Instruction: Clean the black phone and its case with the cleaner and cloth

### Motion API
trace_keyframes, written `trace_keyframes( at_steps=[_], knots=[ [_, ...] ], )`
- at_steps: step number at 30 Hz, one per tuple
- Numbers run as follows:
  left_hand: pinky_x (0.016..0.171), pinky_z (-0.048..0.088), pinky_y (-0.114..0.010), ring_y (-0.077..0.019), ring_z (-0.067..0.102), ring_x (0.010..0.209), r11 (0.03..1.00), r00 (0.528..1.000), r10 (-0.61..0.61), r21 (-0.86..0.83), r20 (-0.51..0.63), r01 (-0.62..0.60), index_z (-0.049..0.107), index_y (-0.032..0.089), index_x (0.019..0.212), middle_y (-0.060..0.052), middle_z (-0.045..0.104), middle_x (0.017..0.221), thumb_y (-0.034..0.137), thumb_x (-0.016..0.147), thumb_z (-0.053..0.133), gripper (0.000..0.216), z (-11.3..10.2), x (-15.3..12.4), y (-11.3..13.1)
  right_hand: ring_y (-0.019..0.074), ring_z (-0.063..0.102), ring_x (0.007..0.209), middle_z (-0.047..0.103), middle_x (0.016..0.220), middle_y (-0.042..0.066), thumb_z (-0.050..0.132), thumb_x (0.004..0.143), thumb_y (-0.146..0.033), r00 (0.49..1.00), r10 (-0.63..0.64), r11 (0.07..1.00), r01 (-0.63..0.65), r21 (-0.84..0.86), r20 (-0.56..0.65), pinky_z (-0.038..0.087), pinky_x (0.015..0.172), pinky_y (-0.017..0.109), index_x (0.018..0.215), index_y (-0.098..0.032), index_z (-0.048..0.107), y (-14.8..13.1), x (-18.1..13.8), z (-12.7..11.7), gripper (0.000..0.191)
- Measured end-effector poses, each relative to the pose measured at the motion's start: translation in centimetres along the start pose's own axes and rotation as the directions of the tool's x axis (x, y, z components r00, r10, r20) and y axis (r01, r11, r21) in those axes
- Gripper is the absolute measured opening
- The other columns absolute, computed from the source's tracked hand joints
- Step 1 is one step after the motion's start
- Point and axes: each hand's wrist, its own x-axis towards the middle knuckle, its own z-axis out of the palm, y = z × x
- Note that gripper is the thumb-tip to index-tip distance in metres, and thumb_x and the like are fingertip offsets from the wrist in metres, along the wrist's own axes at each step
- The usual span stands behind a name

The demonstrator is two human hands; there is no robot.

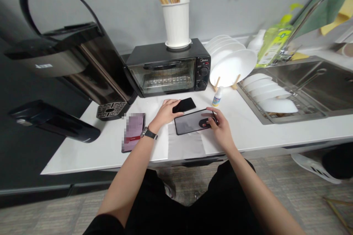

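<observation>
My left hand (167, 111), with a watch on its wrist, has its fingers and thumb around the left end of a black phone (188, 105). Its thumb tip also comes close to the upper left corner of a larger phone with a grey screen (187, 123). Over that screen's right end, my right hand (220, 127) pinches a dark oval thing (203, 122) whose kind I cannot make out. A grey cloth (185, 146) lies under the larger phone and reaches the counter's front edge. Left of my left wrist is a phone with a purplish screen (135, 126), partly blurred out.
Behind the phones stand a small bottle (216, 97) and a black toaster oven (168, 69) bearing a cup of chopsticks (177, 24). A drinks machine (107, 69) and a dark bottle (55, 121) are left. Racked plates (234, 66) and a sink (311, 77) are right.
</observation>
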Motion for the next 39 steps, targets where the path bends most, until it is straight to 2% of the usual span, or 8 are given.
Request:
trace_keyframes(
  at_steps=[7, 11, 17, 21, 24, 30, 33, 39],
  knots=[
    [0.126, 0.033, -0.055, -0.0323, 0.042, 0.152, 0.997, 0.988, -0.045, -0.061, -0.15, 0.036, 0.056, 0.021, 0.149, -0.014, 0.053, 0.157, 0.044, 0.101, 0.063, 0.054, -2.1, -1.7, 3.7, 0.019, 0.073, 0.079, 0.075, 0.118, 0.007, 0.062, 0.095, -0.045, 0.999, -0.013, 1.0, 0.014, 0.014, -0.03, 0.059, 0.085, 0.04, 0.133, -0.028, 0.057, -0.1, 0.1, -0.3, 0.041],
    [0.121, 0.044, -0.052, -0.0339, 0.049, 0.147, 0.997, 0.998, 0.063, -0.046, -0.007, -0.063, 0.033, 0.03, 0.163, -0.013, 0.045, 0.164, 0.06, 0.084, 0.079, 0.097, -3.4, -5.9, 8.6, 0.0181, 0.072, 0.077, 0.075, 0.118, 0.007, 0.065, 0.094, -0.047, 0.998, 0.01, 0.999, -0.007, 0.049, -0.054, 0.06, 0.082, 0.039, 0.13, -0.028, 0.058, -1.1, -0.7, 0.4, 0.042],
    [0.11, 0.054, -0.05, -0.0332, 0.06, 0.13, 0.991, 0.993, -0.036, 0.122, -0.109, 0.049, 0.039, 0.032, 0.159, -0.012, 0.061, 0.142, 0.049, 0.09, 0.077, 0.081, -4.0, -12.8, 10.3, 0.0203, 0.074, 0.086, 0.073, 0.129, 0.007, 0.059, 0.099, -0.056, 0.994, 0.053, 0.997, -0.058, 0.048, 0.097, 0.06, 0.083, 0.039, 0.141, -0.034, 0.055, -2.6, -2.8, 2.6, 0.047],
    [0.109, 0.053, -0.054, -0.0352, 0.062, 0.126, 0.959, 0.943, -0.157, 0.182, -0.294, 0.217, 0.041, 0.031, 0.158, -0.012, 0.062, 0.139, 0.05, 0.093, 0.072, 0.075, -5.4, -16.4, 9.6, 0.0259, 0.073, 0.101, 0.071, 0.127, 0.008, 0.054, 0.102, -0.056, 0.989, -0.119, 0.96, 0.136, -0.244, 0.084, 0.057, 0.093, 0.044, 0.133, -0.032, 0.062, -2.5, -2.1, 2.5, 0.04],
    [0.107, 0.054, -0.055, -0.0361, 0.064, 0.124, 0.939, 0.919, -0.198, 0.204, -0.34, 0.278, 0.042, 0.03, 0.157, -0.012, 0.064, 0.137, 0.053, 0.093, 0.07, 0.073, -5.9, -17.9, 9.5, 0.0326, 0.067, 0.109, 0.072, 0.122, 0.009, 0.071, 0.092, -0.053, 0.951, -0.196, 0.788, 0.298, -0.54, 0.238, 0.053, 0.099, 0.051, 0.113, -0.03, 0.073, -1.7, -1.2, 2.4, 0.031],
    [0.106, 0.054, -0.054, -0.036, 0.063, 0.125, 0.935, 0.928, -0.247, 0.185, -0.279, 0.304, 0.042, 0.03, 0.157, -0.012, 0.064, 0.14, 0.055, 0.092, 0.071, 0.075, -5.1, -18.1, 9.3, 0.0245, 0.064, 0.083, 0.074, 0.093, 0.005, 0.068, 0.093, -0.052, 0.989, -0.081, 0.898, 0.125, -0.421, 0.121, 0.049, 0.079, 0.04, 0.085, -0.026, 0.071, -0.5, -0.7, 0.6, 0.027],
    [0.109, 0.053, -0.052, -0.0358, 0.061, 0.129, 0.944, 0.944, -0.247, 0.164, -0.217, 0.285, 0.041, 0.028, 0.158, -0.013, 0.063, 0.142, 0.053, 0.091, 0.074, 0.079, -4.3, -17.1, 9.2, 0.0173, 0.048, 0.058, 0.054, 0.064, -0.003, 0.056, 0.098, -0.061, 0.999, -0.053, 0.93, 0.051, -0.364, 0.005, 0.038, 0.058, 0.032, 0.082, -0.025, 0.06, -1.0, -0.8, -1.7, 0.039],
    [0.112, 0.05, -0.05, -0.0337, 0.056, 0.132, 0.981, 0.983, -0.179, 0.061, -0.05, 0.182, 0.037, 0.025, 0.16, -0.011, 0.062, 0.142, 0.048, 0.084, 0.084, 0.092, -2.0, -13.3, 10.2, 0.0162, 0.046, 0.067, 0.046, 0.072, -0.003, 0.048, 0.105, -0.054, 0.972, -0.219, 0.92, 0.176, -0.351, -0.087, 0.039, 0.064, 0.028, 0.085, -0.025, 0.051, -5.3, -1.6, -3.3, 0.035]
  ],
)
